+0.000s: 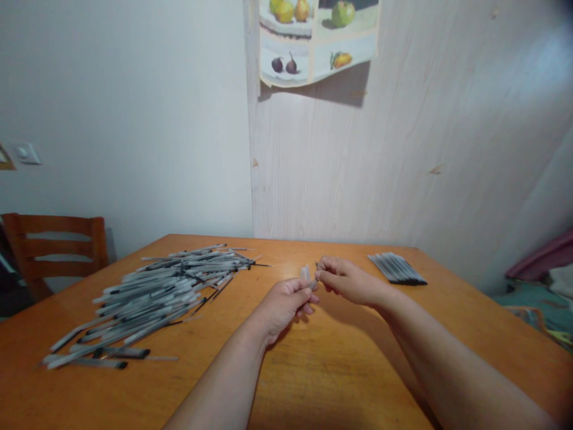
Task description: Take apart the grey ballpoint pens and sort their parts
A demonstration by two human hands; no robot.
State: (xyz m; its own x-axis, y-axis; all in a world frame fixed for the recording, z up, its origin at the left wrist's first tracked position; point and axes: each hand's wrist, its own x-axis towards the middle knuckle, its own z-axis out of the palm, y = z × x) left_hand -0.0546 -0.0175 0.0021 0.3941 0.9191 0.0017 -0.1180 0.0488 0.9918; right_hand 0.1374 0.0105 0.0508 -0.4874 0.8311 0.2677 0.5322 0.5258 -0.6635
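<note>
My left hand (pixel 290 298) is closed on a translucent pen barrel (pixel 312 284), with a pale, see-through piece (pixel 305 273) standing up beside its fingers. My right hand (pixel 335 276) pinches a thin dark piece at the far end of that pen; its exact kind is too small to make out. Both hands meet over the middle of the table. To their left lies a loose heap of pen parts (pixel 156 292), grey translucent barrels with black ends and thin refills. On the right, a neat row of pens (pixel 396 269) lies side by side, black ends toward me.
The orange wooden table (pixel 304 382) reaches back to the wall. A wooden chair (pixel 58 245) stands at the left. A fruit picture sheet (pixel 313 39) hangs on the wall, and cloths (pixel 537 298) are heaped beyond the table's right edge.
</note>
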